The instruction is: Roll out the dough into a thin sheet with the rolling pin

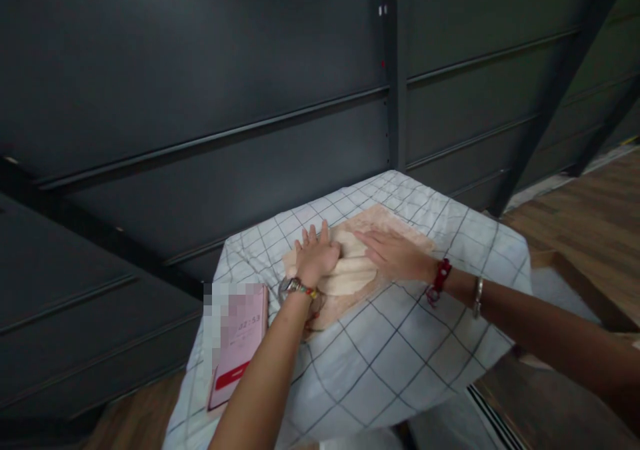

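Observation:
A cream piece that looks like folded cloth [353,278] lies on a larger pinkish-beige sheet [345,309]. I cannot make out the exact material of either. My left hand [316,257] rests palm down at the left end of the cream piece, its fingers spread and pointing away from me. From the right, my right hand [400,255] lies flat over the other end, fingers stretched out towards the left hand. Neither hand grips anything. The palms hide part of the cream piece and of the sheet.
Under everything is a table with a white checked tablecloth [400,343]. A phone [239,343] with a lit pink screen lies at the left edge, near my left forearm. Dark panels [240,90] stand directly behind the table. An open box [575,290] sits at the right.

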